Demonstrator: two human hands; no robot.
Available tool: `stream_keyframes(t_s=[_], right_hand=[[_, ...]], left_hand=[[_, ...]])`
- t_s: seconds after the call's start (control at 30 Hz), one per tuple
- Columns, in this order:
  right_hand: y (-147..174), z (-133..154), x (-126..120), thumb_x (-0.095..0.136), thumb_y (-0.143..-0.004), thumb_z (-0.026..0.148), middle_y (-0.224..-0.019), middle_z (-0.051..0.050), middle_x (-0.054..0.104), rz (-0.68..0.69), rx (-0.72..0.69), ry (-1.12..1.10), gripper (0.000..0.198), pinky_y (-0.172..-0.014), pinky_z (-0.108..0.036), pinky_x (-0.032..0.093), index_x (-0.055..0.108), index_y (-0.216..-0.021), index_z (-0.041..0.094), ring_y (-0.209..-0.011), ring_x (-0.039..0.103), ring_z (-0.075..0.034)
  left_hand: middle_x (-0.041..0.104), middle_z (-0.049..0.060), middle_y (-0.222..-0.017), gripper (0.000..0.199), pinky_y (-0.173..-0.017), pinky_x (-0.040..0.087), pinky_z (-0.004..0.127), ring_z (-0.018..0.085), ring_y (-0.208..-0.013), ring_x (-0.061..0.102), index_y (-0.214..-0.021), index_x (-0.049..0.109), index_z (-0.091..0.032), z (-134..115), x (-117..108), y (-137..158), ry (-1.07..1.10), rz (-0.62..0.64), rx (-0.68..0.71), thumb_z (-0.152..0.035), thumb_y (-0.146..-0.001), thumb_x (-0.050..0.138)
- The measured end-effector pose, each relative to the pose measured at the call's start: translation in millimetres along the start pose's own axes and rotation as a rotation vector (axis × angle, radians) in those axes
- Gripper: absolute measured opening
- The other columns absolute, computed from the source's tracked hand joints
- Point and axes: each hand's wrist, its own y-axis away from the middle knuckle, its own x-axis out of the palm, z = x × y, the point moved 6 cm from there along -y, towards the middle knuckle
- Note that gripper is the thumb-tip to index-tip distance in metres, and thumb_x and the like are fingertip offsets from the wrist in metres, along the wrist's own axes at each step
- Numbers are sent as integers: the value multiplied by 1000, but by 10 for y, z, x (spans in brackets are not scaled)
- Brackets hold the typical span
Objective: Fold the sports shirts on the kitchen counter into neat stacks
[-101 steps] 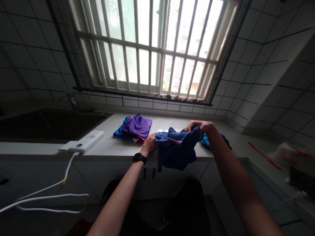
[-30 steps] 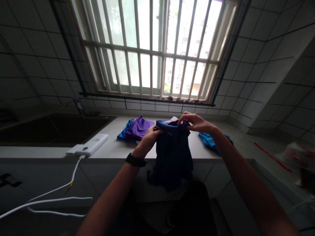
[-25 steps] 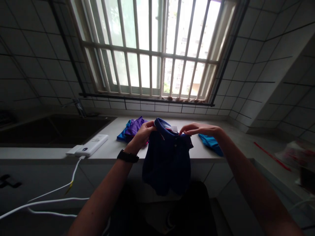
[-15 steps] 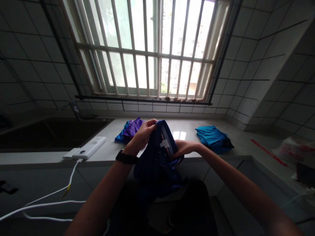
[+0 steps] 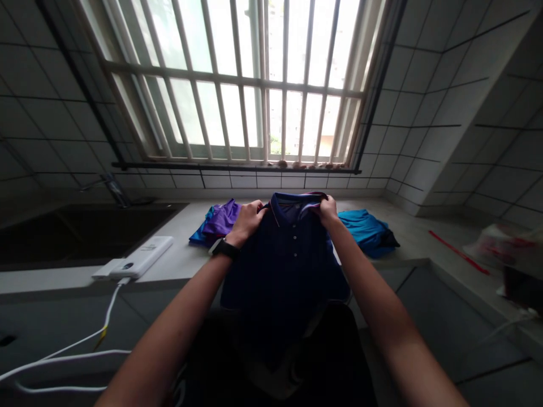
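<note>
Navy polo shirt (image 5: 282, 277) hangs from left hand (image 5: 248, 219) and right hand (image 5: 328, 210), each grip closed on it near the collar (image 5: 276, 210).

A kitchen, shown by the sink (image 5: 76, 234), faucet (image 5: 116, 189), pale countertop (image 5: 186, 263) and tiled wall (image 5: 407, 102).

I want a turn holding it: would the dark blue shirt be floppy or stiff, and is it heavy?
Probably floppy: the dark blue shirt drapes down from the left hand and right hand. It's likely light, since both grip only its top. The collar may feel stiffer, because it stands up in a curve.
</note>
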Motion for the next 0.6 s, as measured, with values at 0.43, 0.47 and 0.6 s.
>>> stream_keyframes(t_s=[0.43,0.47,0.6], right_hand=[[539,-856,928,29,-107,29,-171,-11,31,528,-116,824,55,-130,-46,19,42,-159,16,-160,23,-23],[518,-860,937,26,-107,29,-172,-11,28,533,-109,845,57,-130,-46,18,39,-160,14,-160,21,-23],[403,-896,947,18,-109,33,-173,-9,23,534,-77,883,60,-130,-46,17,33,-164,14,-161,17,-22]], left_hand=[[74,12,-93,17,-83,47,32,25,-91,68,-92,71,-18,576,399,-233,-362,264,-70,-31,-95,60],[73,11,-92,17,-83,46,32,24,-91,67,-94,70,-18,544,413,-287,-382,257,-67,-31,-97,60],[69,10,-100,20,-86,45,33,25,-95,64,-99,67,-16,371,518,-512,-419,248,-10,-33,-101,57]])
